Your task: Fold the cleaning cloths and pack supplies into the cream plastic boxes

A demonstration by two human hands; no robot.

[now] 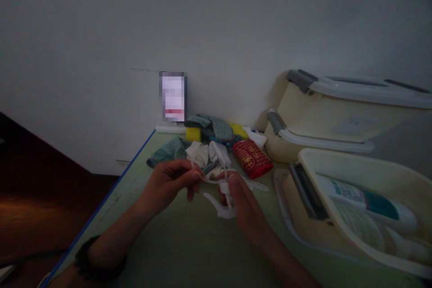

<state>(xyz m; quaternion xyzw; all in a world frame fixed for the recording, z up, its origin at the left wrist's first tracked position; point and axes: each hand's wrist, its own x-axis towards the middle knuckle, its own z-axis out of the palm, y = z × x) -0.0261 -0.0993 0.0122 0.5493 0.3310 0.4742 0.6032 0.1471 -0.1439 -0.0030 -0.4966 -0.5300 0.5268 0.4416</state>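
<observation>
My left hand [168,184] is closed in a pinch on one end of a thin, pale, flexible tube [211,182]. My right hand [245,202] grips a white plastic piece [225,211] with a curved, lever-like arm sticking out to the left; its exact kind is unclear. The tube runs between both hands, close to the plastic piece. Just beyond my fingers lie crumpled white cloth or tissue [197,154], a white object [220,153] and a grey-green textured cloth [168,153]. A red packet with gold print [252,158] rests to their right.
A phone [173,96] with a lit, blurred screen stands at the back on a white base [168,128]. More grey-green cloth [219,128] lies over yellow blocks [193,134]. At right are an open bin [303,157] holding bottles [374,202] and stacked lidded boxes [337,112]. The blue table edge [111,189] runs left.
</observation>
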